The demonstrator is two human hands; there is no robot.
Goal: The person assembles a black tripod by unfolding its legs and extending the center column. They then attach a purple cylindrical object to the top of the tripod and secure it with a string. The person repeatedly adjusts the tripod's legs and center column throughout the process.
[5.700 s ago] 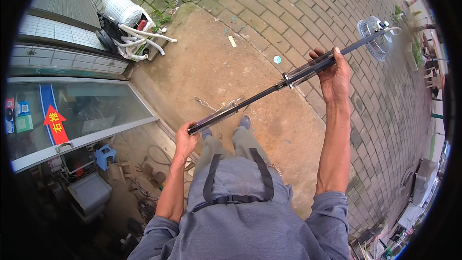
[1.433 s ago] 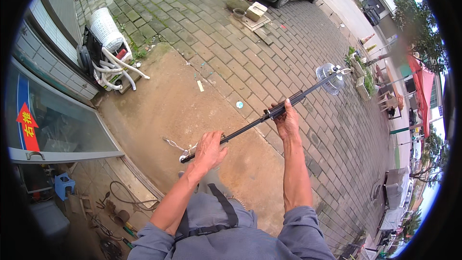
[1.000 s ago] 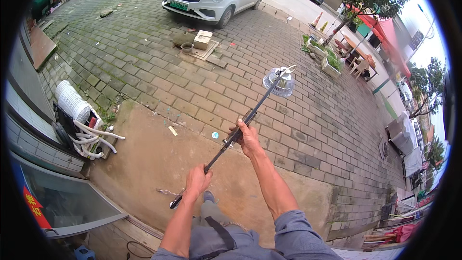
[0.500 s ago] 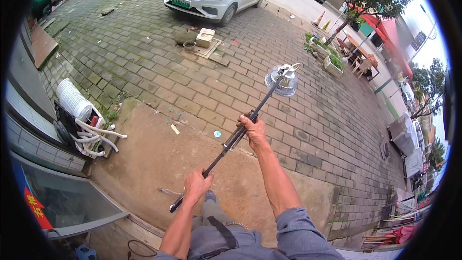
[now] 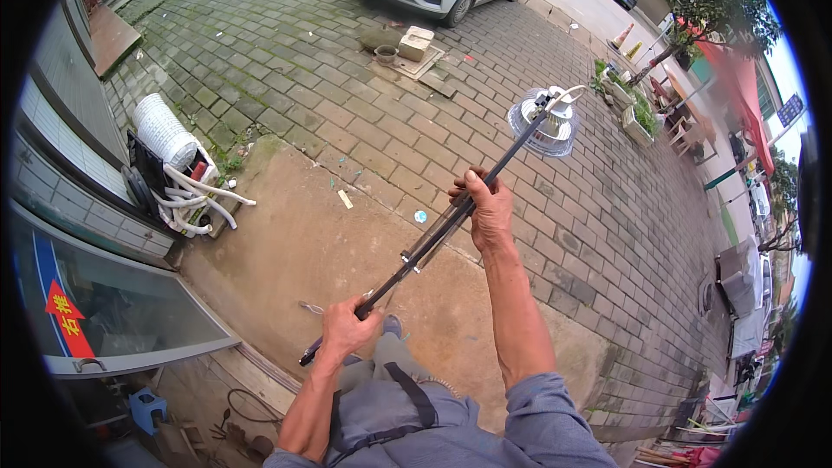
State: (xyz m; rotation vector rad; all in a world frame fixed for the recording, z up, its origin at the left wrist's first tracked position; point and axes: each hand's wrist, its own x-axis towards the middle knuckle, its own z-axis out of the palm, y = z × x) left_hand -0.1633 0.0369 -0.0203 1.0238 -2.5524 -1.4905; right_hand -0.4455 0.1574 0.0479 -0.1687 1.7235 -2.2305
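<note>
Head view: one dark pole (image 5: 440,232) with clear-shaded lamp (image 5: 555,128), which we held slanting above concrete slab (image 5: 286,243) and brick paving (image 5: 347,134), fingers of left hand (image 5: 349,328) and right hand (image 5: 487,210) closed round it, small clamp (image 5: 406,256) nearer the left than half a second earlier, suggesting a shifted grip.
</note>
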